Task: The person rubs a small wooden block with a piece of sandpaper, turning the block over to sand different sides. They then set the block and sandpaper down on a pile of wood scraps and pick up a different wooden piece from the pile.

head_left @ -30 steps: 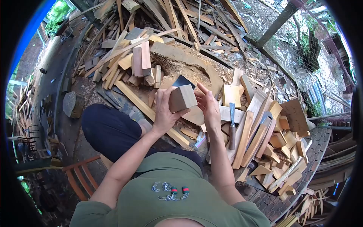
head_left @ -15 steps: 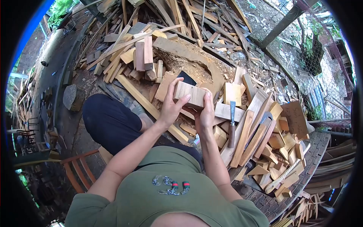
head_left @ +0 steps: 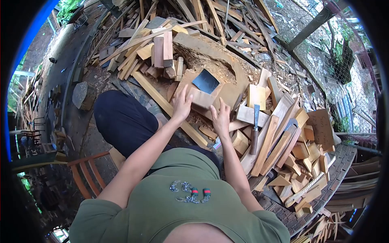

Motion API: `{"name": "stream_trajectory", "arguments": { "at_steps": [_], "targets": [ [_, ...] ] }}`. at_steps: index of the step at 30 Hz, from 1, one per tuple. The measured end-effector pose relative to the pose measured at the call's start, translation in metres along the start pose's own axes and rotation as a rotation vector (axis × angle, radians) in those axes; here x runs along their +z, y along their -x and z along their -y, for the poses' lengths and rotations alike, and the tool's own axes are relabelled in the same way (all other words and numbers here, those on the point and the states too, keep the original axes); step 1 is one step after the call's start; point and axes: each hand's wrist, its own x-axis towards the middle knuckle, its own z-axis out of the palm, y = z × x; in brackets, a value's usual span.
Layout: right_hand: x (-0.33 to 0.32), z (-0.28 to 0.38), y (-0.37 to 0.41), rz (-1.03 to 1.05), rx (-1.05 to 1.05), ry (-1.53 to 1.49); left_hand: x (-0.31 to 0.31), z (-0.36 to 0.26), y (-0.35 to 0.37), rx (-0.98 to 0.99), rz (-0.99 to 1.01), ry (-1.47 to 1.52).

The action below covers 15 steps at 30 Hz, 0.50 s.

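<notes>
A smooth pale wooden block (head_left: 201,98) rests on the carved wooden stump (head_left: 237,83) in front of me. My left hand (head_left: 182,102) is at its left end with fingers stretched out; whether the fingertips touch the block is hard to tell. At the block's right end, my right hand (head_left: 221,118) has its thumb and fingers apart, close to the corner. Just beyond the block lies a dark square sheet (head_left: 206,81), flat on the wood. Neither hand is closed around anything.
A chisel with a wooden handle (head_left: 254,139) lies on wood pieces to my right, near a heap of offcuts (head_left: 302,162). Stacked blocks (head_left: 163,50) stand at the back left. A long beam (head_left: 170,109) runs beside my knee. Behind is a scrap pile (head_left: 243,32).
The block was held up in both hands; now it is down on the stump and both hands have loosened. The dark sheet, partly hidden before, shows fully. The view has shifted slightly.
</notes>
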Motion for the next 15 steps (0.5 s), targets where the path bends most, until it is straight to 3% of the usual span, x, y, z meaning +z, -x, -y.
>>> {"name": "stream_trajectory", "arguments": {
  "at_steps": [1,2,3,5,7,9,11,13,15],
  "targets": [
    [0.006,-0.003,-0.002,-0.141,-0.024,0.204,0.005,0.010,0.002,-0.157,0.085,-0.112],
    [0.005,-0.007,0.001,0.031,0.043,0.061,0.008,0.021,0.008,-0.192,0.176,-0.128],
    [0.009,-0.011,0.009,0.037,0.055,0.059,0.007,0.021,0.016,-0.203,0.181,-0.132],
    [0.018,-0.016,0.015,-0.075,-0.279,0.310,0.009,0.015,0.017,-0.225,0.183,0.011],
    [0.019,0.001,0.015,-0.176,-0.261,0.341,0.007,0.015,0.012,-0.211,0.153,-0.021],
    [0.013,0.020,0.007,-0.202,-0.431,0.509,0.004,0.016,0.009,-0.123,0.118,-0.055],
    [0.011,0.028,-0.011,-0.175,-0.432,0.628,0.003,0.030,0.002,-0.111,0.124,-0.088],
    [0.011,0.022,-0.031,0.143,-0.362,0.726,0.002,0.025,0.000,-0.095,0.123,-0.123],
    [0.012,0.020,-0.035,0.071,-0.479,0.648,-0.008,0.010,-0.003,-0.240,0.090,0.222]
  ]
}}
